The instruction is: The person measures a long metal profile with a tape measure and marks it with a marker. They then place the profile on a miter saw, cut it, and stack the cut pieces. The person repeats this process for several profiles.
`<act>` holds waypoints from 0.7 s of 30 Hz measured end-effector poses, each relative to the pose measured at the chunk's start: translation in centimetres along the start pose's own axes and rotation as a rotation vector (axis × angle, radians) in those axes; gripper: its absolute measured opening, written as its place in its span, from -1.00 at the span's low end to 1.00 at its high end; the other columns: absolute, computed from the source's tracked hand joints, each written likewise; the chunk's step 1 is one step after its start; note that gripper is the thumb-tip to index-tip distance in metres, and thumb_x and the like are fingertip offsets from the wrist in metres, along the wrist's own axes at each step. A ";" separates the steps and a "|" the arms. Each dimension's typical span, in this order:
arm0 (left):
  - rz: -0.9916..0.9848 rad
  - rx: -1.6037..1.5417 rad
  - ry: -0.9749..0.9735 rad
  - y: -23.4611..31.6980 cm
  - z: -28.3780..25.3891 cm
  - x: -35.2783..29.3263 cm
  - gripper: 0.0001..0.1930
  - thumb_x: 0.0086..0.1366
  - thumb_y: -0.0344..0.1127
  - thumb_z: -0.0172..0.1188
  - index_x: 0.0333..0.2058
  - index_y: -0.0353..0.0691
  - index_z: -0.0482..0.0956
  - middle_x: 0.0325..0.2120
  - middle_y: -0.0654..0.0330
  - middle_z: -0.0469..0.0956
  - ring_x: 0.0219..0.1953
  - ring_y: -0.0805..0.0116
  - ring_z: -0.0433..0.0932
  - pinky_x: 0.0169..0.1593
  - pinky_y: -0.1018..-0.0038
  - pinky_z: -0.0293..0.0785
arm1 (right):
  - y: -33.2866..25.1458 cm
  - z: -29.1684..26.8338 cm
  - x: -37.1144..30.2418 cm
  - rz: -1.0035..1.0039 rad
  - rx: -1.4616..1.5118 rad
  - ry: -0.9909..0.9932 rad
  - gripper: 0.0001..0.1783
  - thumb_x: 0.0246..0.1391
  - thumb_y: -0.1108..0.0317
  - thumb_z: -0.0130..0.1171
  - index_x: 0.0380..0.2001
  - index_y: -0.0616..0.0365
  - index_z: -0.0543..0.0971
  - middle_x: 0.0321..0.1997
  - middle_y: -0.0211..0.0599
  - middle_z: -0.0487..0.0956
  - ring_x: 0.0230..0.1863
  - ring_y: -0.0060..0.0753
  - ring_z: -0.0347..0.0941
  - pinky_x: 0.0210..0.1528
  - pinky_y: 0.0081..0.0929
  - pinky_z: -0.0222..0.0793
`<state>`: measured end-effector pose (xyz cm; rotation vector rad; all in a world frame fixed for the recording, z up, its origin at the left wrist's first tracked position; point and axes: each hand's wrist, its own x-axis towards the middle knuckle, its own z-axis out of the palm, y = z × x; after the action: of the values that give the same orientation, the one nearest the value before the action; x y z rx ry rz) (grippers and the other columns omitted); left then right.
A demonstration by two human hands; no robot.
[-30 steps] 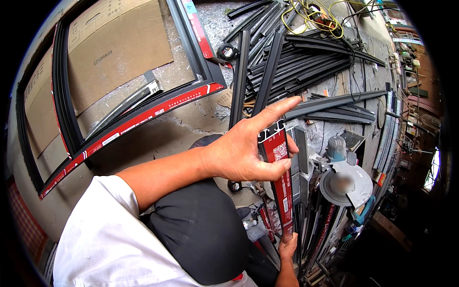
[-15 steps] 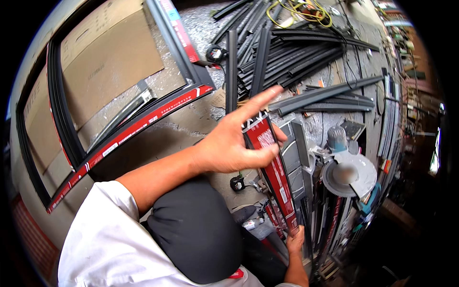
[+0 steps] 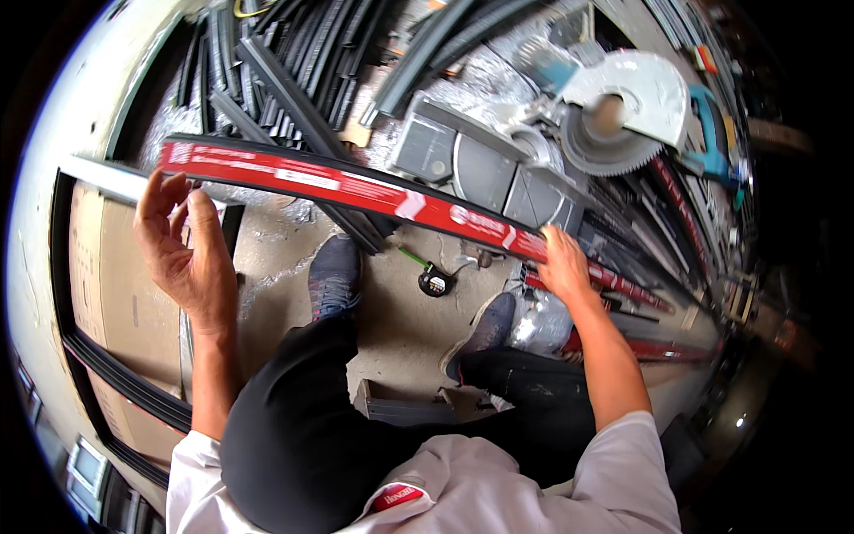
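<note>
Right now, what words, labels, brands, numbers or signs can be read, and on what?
Locations only; I don't copy wording or brands.
Red bar in the right hand: white print and a pale label, small and blurred, unreadable.
Red patch on the shirt: white lettering, readable, not copied.
Tape measure: pale marks, too small to read.
Cardboard: any marks too faint to read.

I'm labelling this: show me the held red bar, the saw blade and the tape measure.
Held red bar [image 3: 375, 195], head view: middle of its red face.
Saw blade [image 3: 596, 148], head view: disc below its hub.
Tape measure [image 3: 434, 281], head view: front of its case.
</note>
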<state>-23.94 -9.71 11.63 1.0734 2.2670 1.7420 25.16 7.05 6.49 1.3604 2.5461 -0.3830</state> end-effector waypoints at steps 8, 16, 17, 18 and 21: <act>0.707 0.516 -0.977 4.6 12.5 1.0 -0.29 0.19 -0.08 0.47 0.22 -0.36 0.47 0.22 -0.13 0.47 0.34 -0.08 0.39 0.44 0.08 0.26 | -4.8 1.5 6.1 0.001 0.000 -0.040 -0.48 -0.04 0.42 0.48 -0.08 0.19 0.40 -0.05 -0.04 0.63 0.07 0.02 0.59 0.12 -0.02 0.48; 0.806 0.757 -1.218 -0.7 23.3 -0.8 -0.63 0.09 -0.31 0.42 -0.20 -0.24 0.43 -0.27 -0.02 0.56 -0.13 -0.05 0.63 0.02 0.11 0.53 | -8.6 3.3 12.3 0.011 0.084 0.036 -0.71 0.14 0.54 0.05 -0.05 0.31 0.39 -0.05 0.15 0.62 0.07 0.15 0.59 0.19 0.16 0.45; 0.752 0.765 -1.234 -0.3 23.6 -0.8 -0.64 0.07 -0.34 0.41 -0.22 -0.22 0.42 -0.30 -0.01 0.58 -0.16 -0.06 0.64 -0.03 0.06 0.56 | -8.7 3.2 12.9 0.008 0.115 0.019 -0.73 0.14 0.54 0.04 -0.07 0.31 0.41 -0.08 0.14 0.63 0.05 0.15 0.60 0.16 0.14 0.46; 0.742 0.774 -1.235 -1.2 24.1 -0.5 -0.63 0.06 -0.34 0.42 -0.23 -0.22 0.41 -0.30 -0.01 0.59 -0.17 -0.06 0.65 -0.04 0.06 0.57 | -8.8 3.5 13.3 0.007 0.116 0.043 -0.74 0.13 0.53 0.05 -0.09 0.30 0.43 -0.11 0.11 0.64 0.03 0.12 0.61 0.12 0.12 0.47; 0.725 0.831 -1.273 -1.5 24.3 1.1 -0.69 0.14 -0.33 0.35 -0.19 -0.22 0.44 -0.28 0.01 0.64 -0.14 -0.02 0.68 0.00 0.11 0.59 | -9.5 3.5 14.1 0.004 0.032 0.127 -0.78 0.26 0.34 0.10 -0.08 0.16 0.57 -0.10 -0.09 0.71 0.00 -0.12 0.65 0.05 -0.10 0.47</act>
<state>-14.15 10.49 2.27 2.3447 1.6409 -0.2247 9.86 11.80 -0.19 1.4441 2.6492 -0.3491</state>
